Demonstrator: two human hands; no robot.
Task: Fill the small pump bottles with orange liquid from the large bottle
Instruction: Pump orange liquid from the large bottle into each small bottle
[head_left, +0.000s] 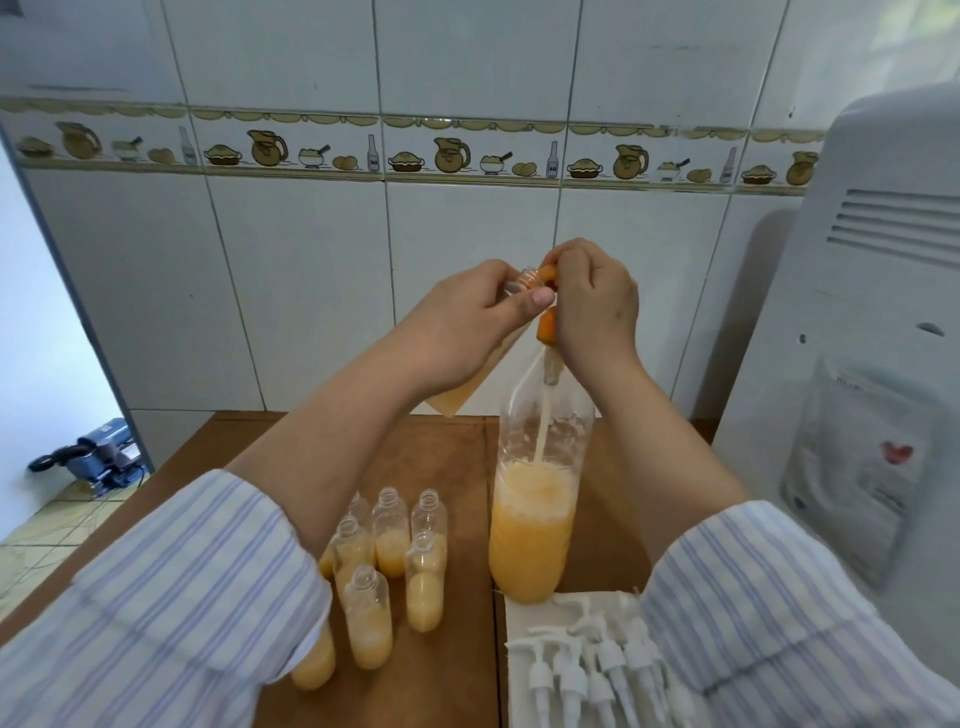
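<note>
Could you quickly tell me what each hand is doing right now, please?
Left hand: grips a tilted small bottle.
Right hand: pinches an orange piece at that bottle's mouth.

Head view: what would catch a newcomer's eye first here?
The two raised hands at centre: the left hand grips a tilted small bottle while the right hand holds an orange funnel at its mouth. Below, a pale stream falls into the large bottle of orange liquid. A cluster of uncapped, partly filled small bottles stands left of it, and white pump tops lie at lower right.
</note>
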